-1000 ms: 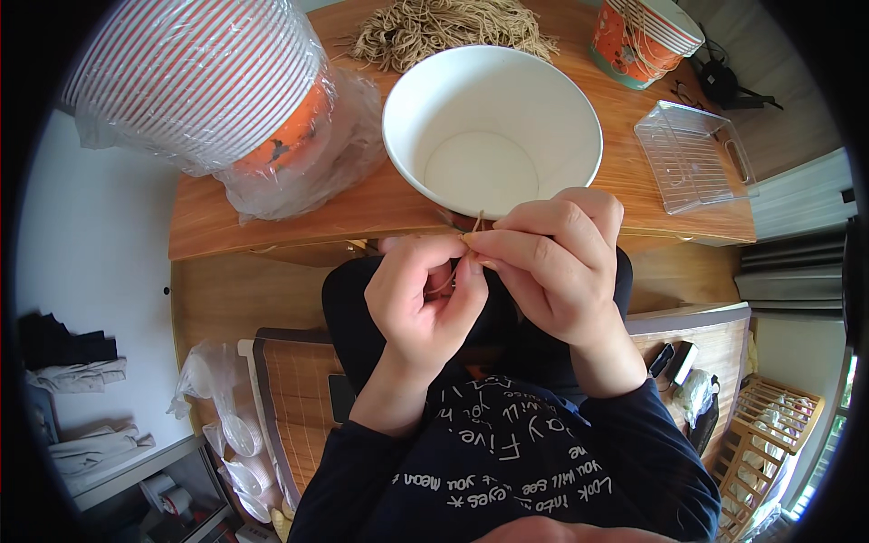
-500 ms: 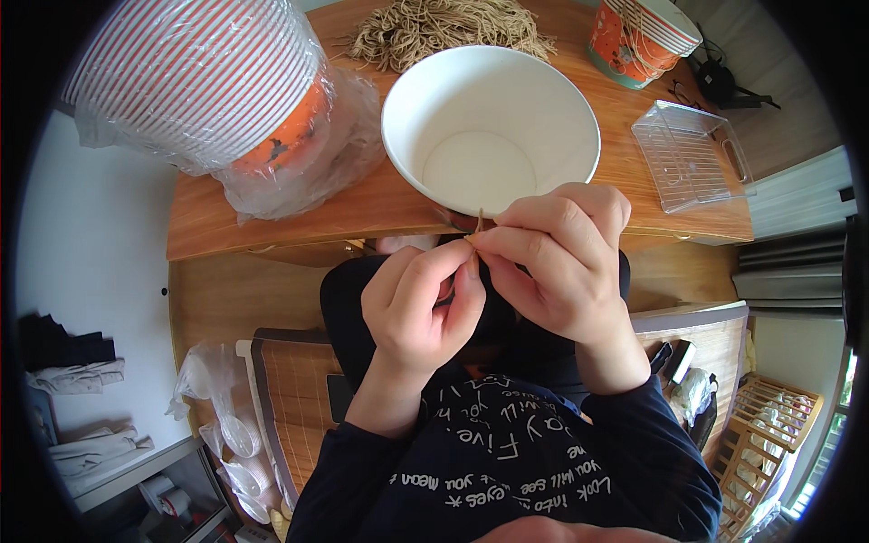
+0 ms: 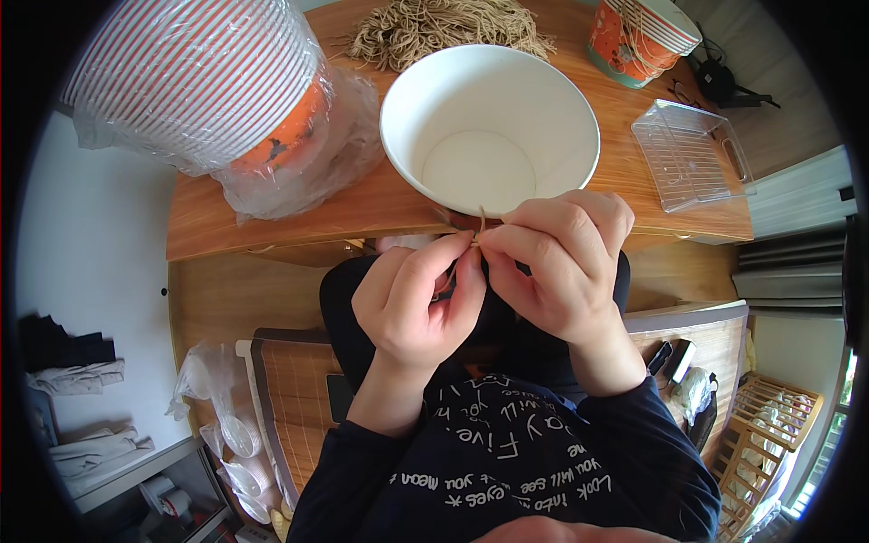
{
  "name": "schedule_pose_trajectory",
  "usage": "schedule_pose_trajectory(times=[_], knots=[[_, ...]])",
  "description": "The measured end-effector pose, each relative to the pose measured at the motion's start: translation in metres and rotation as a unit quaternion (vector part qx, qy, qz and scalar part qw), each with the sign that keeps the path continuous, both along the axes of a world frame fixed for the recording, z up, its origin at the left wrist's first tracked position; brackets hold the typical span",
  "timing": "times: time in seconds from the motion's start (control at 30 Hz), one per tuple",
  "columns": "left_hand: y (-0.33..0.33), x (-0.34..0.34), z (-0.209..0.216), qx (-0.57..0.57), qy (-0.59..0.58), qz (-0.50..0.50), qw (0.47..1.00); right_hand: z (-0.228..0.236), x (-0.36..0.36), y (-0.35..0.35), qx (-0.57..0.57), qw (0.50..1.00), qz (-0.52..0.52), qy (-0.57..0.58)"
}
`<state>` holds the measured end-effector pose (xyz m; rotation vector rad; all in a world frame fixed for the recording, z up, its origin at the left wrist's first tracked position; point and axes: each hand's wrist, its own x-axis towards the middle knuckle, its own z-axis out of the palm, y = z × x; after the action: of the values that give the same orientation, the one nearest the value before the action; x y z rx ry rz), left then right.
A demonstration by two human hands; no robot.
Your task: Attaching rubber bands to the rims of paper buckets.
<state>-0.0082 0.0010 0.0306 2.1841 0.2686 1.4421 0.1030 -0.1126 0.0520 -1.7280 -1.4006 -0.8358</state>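
Between my fingertips, just in front of the table edge, is a thin tan cord [image 3: 482, 217] with one short end sticking up. My left hand [image 3: 405, 303] pinches it between thumb and forefinger, and a strand hangs below those fingers. From the other side, my right hand [image 3: 566, 262] also pinches the cord with thumb and forefinger. Directly beyond both hands a large white-lined paper bucket [image 3: 493, 95] stands at the table's front edge, its mouth tilted toward me. Any knot in the cord is too small to make out.
A tangled heap of tan cords [image 3: 444, 34] lies behind the bucket. At left, plastic-wrapped stacked buckets [image 3: 199, 81] lean on the wooden table [image 3: 308, 204]. Back right holds an orange bucket stack [image 3: 625, 45] with cords over it; a transparent plastic tray [image 3: 683, 158] sits nearer.
My left hand has shifted slightly left, and the fingertips of the two hands are a little farther apart. More of the cord shows between them. The bucket is almost unmoved.
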Motion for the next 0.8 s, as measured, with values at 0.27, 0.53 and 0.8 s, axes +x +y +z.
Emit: schedule_pose_trajectory(times=[0.27, 0.53, 0.8], knots=[[-0.0041, 0.0007, 0.0051, -0.09, 0.004, -0.052, 0.995, -0.0018, 0.0014, -0.0007, 0.007, 1.0, 0.011, 0.006], [-0.0045, 0.0, 0.0061, -0.169, 0.007, -0.119, 0.978, -0.0005, 0.0006, -0.0012, 0.003, 1.0, 0.0, 0.015], [-0.0027, 0.0031, -0.0026, -0.21, -0.03, -0.171, 0.962, 0.0017, -0.0007, -0.003, -0.005, 1.0, 0.002, 0.031]])
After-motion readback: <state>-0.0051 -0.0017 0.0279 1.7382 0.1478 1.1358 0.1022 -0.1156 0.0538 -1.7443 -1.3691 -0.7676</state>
